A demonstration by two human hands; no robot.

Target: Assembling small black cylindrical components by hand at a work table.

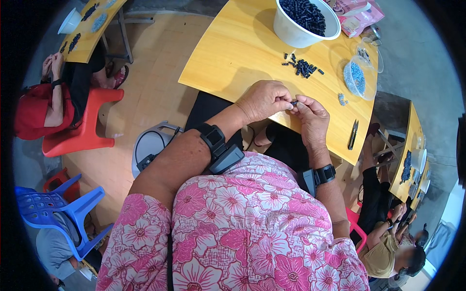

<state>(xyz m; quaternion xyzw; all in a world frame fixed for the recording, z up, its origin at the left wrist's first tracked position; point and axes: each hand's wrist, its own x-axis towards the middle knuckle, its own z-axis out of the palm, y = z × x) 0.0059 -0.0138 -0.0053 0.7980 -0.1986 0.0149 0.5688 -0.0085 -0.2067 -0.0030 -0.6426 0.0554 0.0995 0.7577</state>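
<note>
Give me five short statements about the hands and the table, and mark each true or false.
1. Both hands meet over the near edge of the wooden table. True.
2. The left hand and right hand pinch a small dark piece between them. True.
3. The white bowl is empty. False: it is full of dark pieces.
4. The loose pile of dark pieces lies on the floor. False: it lies on the table.
5. The clear container holds blue bits. True.

A small dark piece [294,103], perhaps a short plastic tube, lies roughly level, pinched between the fingers of both hands just above the near edge of the yellow bench [233,53].
</note>
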